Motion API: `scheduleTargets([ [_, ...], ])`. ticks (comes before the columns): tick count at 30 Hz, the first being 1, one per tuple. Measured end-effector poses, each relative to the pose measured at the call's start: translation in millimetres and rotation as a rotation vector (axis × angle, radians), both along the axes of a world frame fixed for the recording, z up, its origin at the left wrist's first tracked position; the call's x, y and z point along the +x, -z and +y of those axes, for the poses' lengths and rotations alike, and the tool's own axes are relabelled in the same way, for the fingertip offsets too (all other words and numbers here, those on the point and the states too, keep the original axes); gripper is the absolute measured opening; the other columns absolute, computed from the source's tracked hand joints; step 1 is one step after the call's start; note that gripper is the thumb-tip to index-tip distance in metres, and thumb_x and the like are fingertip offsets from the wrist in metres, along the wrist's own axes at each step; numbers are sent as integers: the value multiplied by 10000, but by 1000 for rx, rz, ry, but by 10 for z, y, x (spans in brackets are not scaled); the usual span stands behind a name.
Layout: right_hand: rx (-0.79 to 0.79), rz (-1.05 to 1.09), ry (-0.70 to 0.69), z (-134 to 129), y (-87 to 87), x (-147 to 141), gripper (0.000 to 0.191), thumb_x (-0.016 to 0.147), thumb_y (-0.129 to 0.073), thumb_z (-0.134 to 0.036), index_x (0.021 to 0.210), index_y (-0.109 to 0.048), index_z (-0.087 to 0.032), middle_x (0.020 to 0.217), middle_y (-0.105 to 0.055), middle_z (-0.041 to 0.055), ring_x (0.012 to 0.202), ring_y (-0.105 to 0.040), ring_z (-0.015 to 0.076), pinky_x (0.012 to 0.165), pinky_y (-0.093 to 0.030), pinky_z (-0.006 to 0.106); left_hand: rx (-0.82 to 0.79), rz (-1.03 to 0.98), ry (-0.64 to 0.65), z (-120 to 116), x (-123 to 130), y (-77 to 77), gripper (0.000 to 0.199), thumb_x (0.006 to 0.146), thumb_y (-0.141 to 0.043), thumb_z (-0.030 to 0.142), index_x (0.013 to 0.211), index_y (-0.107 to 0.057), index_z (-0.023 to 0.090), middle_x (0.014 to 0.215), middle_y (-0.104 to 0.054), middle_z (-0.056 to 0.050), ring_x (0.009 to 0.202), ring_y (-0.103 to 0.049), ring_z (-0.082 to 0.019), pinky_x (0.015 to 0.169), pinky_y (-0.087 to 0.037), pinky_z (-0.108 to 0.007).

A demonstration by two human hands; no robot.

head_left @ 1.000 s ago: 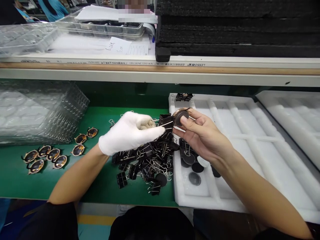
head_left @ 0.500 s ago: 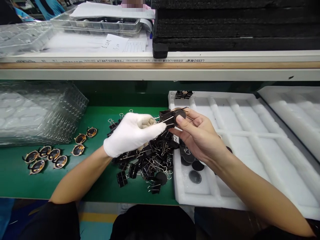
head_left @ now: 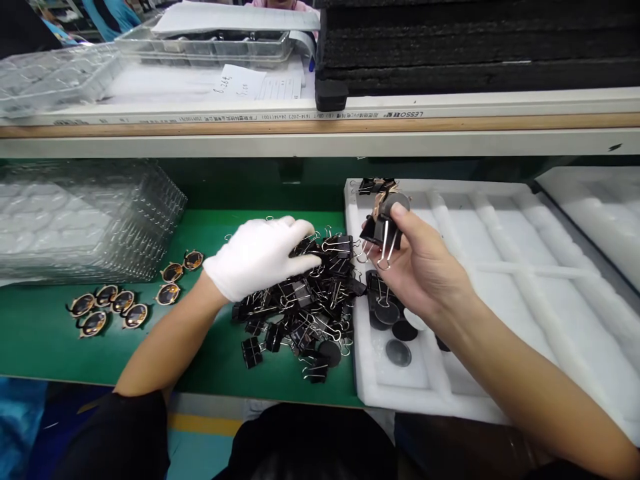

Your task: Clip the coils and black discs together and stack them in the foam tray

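My left hand point(head_left: 263, 259), in a white glove, is over the heap of black binder clips point(head_left: 305, 293). Its thumb and fingers are apart, with clips showing between and below them. My bare right hand point(head_left: 425, 267) is closed around a gold-coloured glasses frame point(head_left: 379, 200), held above the white foam tray point(head_left: 367, 393). A black binder clip point(head_left: 383, 233) grips this piece, its wire handles pointing down toward me. Against it, under my thumb, lies a dark round disc point(head_left: 397, 202). My fingers hide part of the frame.
Several round sunglasses point(head_left: 135, 315) lie on the green table point(head_left: 200, 363) at left, before stacked clear plastic trays point(head_left: 100, 233). Dark discs point(head_left: 399, 353) sit in the foam tray, with another clipped piece point(head_left: 370, 187) on its back corner. A shelf edge point(head_left: 250, 143) crosses behind.
My left hand has come away from the clip on the frame and moved left over the heap. My right hand has moved right and turned the piece, so the clip handles point downward.
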State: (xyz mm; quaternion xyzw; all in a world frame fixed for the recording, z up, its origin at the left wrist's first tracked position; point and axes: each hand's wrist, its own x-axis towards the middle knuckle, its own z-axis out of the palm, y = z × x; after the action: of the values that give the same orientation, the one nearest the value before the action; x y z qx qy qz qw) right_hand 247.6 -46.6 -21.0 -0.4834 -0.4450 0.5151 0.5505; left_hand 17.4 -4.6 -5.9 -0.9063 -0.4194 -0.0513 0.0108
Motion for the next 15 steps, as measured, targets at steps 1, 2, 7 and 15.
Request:
scheduleTargets([
  [1, -16, 18, -1, 0, -2, -9, 338, 872, -714, -552, 1102, -686, -307, 1172, -710, 31, 1089, -676, 251, 794, -596, 363, 34, 52, 40, 3, 38, 51, 462, 992, -496, 605, 1196, -656, 222, 975, -727, -57, 763, -676, -224, 635, -388, -307],
  [2, -36, 42, -3, -1, -10, -17, 325, 854, -736, -536, 1078, -694, -305, 1154, -712, 27, 1057, -679, 239, 777, -592, 350, 70, 89, 75, 6, 71, 89, 444, 1016, -460, 580, 1129, -670, 206, 932, -715, -62, 729, -665, -222, 627, -380, -315],
  [7, -102, 45, -91, -33, -72, -30, 215, 876, -692, -433, 1034, -725, -292, 1071, -744, 19, 948, -695, 209, 725, -582, 321, 180, -214, 59, -6, 84, 66, 381, 1053, -436, 402, 823, -648, 185, 796, -672, -38, 681, -608, -158, 659, -392, -304],
  [15, 106, -26, -390, -143, 30, -44, 222, 884, -800, -345, 1105, -793, -327, 1232, -753, 15, 1153, -685, 207, 1027, -550, 374, -121, -808, -216, -148, 107, -123, 368, 984, -551, 418, 701, -550, 184, 628, -544, 31, 588, -471, -96, 560, -366, -243],
])
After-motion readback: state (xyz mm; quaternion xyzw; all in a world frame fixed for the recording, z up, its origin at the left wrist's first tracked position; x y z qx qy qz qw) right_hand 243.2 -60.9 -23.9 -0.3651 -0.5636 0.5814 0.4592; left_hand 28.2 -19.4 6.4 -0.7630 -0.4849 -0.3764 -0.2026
